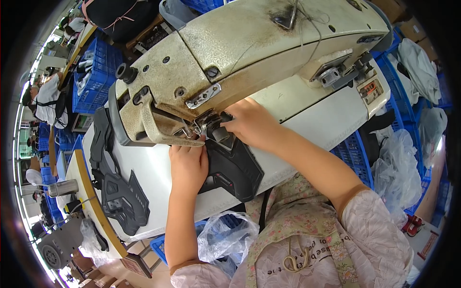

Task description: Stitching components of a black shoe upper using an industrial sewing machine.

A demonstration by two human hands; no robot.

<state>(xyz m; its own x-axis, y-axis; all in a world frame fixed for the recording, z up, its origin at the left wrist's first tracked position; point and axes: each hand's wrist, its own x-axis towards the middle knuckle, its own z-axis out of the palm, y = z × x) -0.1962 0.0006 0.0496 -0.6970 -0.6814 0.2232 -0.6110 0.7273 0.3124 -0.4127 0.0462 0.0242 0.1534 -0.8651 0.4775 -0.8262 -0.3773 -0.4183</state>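
Under the head of a large cream sewing machine (249,62) lies a black shoe upper (230,170), its lower part spread on the white bed toward me. My left hand (188,165) grips its left edge beside the presser foot, fingertips partly behind the machine's front guard. From the right, my right hand (252,124) reaches under the arm with curled fingers, pinching the upper by the needle area. The needle itself is hidden by metal parts. More black shoe uppers (122,199) lie in a chain left of my left hand.
Blue crates (96,72) stand at the far left and along the right side. Clear plastic bags (228,235) hang below the table's front edge and at the right (398,168). A yellow-edged side table (91,201) stands left. Other people are further off left.
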